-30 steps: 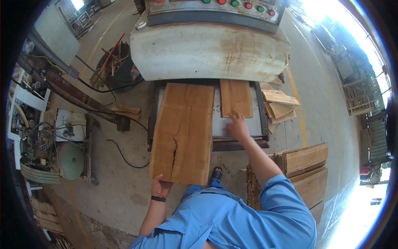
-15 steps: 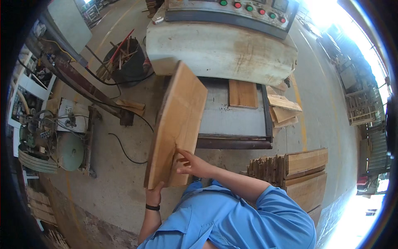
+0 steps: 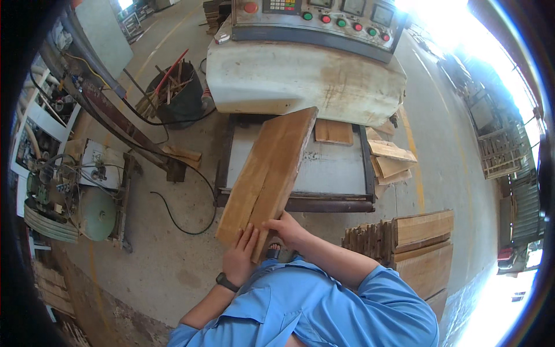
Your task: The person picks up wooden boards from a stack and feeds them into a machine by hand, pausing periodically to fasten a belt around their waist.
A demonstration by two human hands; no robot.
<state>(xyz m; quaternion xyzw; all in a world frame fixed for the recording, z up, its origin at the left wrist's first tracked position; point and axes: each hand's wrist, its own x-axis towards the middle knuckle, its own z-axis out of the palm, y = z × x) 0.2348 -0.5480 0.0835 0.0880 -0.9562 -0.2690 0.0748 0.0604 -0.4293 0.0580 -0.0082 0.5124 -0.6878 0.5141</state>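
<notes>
While both hands are gripping its near end, a long wooden plank is tilting up on edge, its far end reaching over the left side of the grey machine bed. The left hand is pressing flat against the plank's lower face, fingers stretched out along the wood rather than curled. The right hand is clasping the plank's near right corner, fingers wrapped around the edge. A dark watch is sitting on the left wrist, and blue sleeves are filling the lower edge.

Beyond the plank, a shorter board is lying flat at the far end of the bed, just under the pale machine housing with its row of coloured buttons. Loose offcuts are lying just right of the bed. A stack of planks is standing to the person's right, well apart from the hands. A black bin of scraps is standing left of the housing.
</notes>
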